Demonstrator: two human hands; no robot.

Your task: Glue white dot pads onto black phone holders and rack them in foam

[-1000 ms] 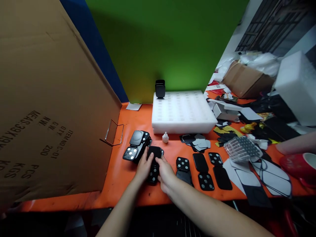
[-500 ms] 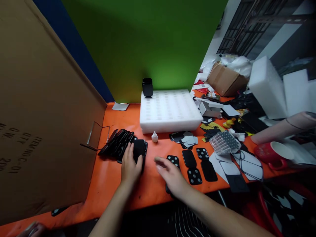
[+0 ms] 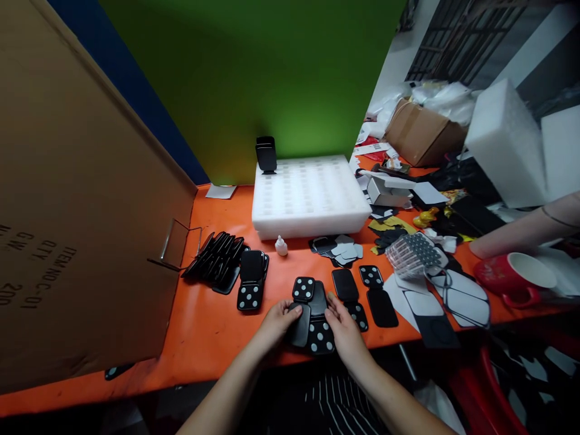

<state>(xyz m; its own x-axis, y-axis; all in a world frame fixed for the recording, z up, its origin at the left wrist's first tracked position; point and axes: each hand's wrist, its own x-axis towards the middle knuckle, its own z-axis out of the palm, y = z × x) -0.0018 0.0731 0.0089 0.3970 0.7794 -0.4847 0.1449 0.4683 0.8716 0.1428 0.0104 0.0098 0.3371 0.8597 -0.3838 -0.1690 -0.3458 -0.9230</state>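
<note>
My left hand [image 3: 280, 325] grips the edge of a black two-part folding panel [image 3: 299, 326], thumb on its plain lower half; the upper half bears grey dots. Overlapping it on the right is a second black folding panel [image 3: 319, 297], plain above and dotted below. My right hand [image 3: 345, 329] pinches that one by its right edge. Two more opened panels lie to the right, a dotted-topped panel [image 3: 383, 307] and a plain-topped panel [image 3: 345, 284], the latter partly behind my right fingers. At left sits a stack of panels [image 3: 251, 269].
A leaning row of black panels [image 3: 217, 257] lies beside a wire stand [image 3: 170, 248]. Behind are a small white bottle [image 3: 281, 246] and a white foam block [image 3: 310, 199]. Black and grey cut pieces [image 3: 339, 249], a red mug [image 3: 512, 275] and a cardboard box [image 3: 90, 211] flank the work area.
My left hand has moved from the left stack to the panel in front of me, and the stack's dotted half now shows. My right hand has closed on a panel edge.
</note>
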